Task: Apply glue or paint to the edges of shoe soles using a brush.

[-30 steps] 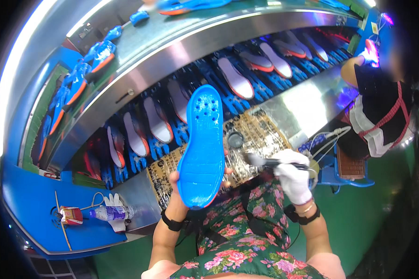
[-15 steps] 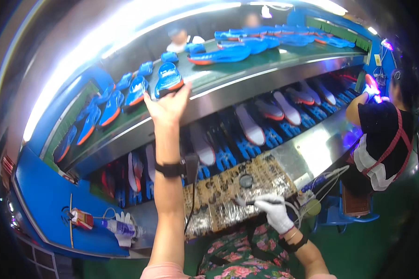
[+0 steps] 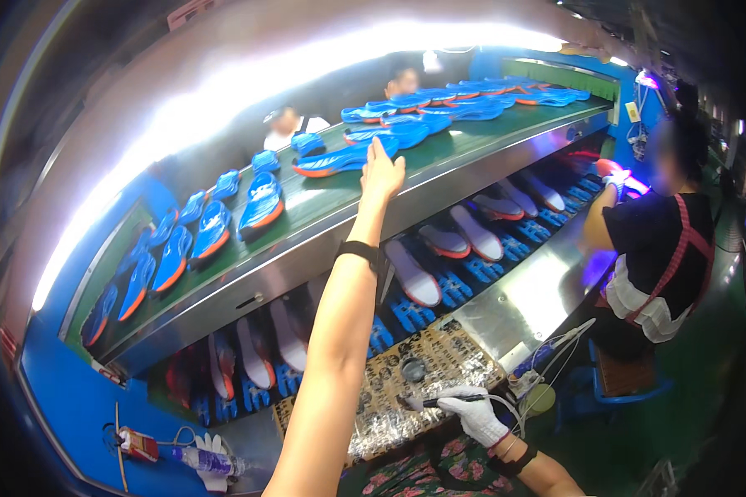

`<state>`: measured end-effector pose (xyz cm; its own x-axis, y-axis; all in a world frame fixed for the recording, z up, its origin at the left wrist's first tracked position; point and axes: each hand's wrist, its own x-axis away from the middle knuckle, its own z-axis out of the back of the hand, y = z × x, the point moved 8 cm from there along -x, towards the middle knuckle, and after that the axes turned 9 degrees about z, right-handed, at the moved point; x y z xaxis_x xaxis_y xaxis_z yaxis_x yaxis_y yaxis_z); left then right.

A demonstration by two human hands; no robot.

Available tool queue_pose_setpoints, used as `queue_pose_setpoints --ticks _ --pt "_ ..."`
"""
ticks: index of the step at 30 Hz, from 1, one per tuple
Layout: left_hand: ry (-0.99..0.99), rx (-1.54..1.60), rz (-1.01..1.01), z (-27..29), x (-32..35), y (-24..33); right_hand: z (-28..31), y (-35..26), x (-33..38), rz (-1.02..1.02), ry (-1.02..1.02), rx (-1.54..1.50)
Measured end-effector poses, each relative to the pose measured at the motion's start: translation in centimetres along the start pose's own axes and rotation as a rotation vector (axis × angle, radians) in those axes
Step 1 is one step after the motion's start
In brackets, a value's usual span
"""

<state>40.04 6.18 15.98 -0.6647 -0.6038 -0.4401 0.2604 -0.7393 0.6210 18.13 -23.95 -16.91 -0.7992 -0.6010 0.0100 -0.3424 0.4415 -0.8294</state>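
In the upper centre of the frame, my left hand [image 3: 383, 174] is overlapping the near edge of a blue-and-orange sole [image 3: 331, 160] lying on the green conveyor belt [image 3: 319, 192], its fingers extending close together, though I cannot tell whether they are gripping. At lower centre-right, my white-gloved right hand [image 3: 477, 414] is pinching a dark-handled brush [image 3: 429, 403] over the desk [image 3: 518, 302], near a small round dark dish [image 3: 413, 369], while a co-worker [image 3: 655, 236] is sitting at the right.

The left hand [image 3: 381, 176] partly hides a blue sole [image 3: 330, 163]; floral cloth [image 3: 454, 474] is cropped below.
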Motion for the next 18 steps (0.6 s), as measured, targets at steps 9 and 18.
queue_pose_setpoints --ticks 9,18 --pt "0.323 -0.283 0.095 1.5 0.1 -0.1 5.2 2.1 1.7 -0.004 0.073 0.023" --pt "-0.115 1.252 -0.064 12.5 10.9 -5.7 5.9 0.8 2.4 0.044 0.093 0.004"
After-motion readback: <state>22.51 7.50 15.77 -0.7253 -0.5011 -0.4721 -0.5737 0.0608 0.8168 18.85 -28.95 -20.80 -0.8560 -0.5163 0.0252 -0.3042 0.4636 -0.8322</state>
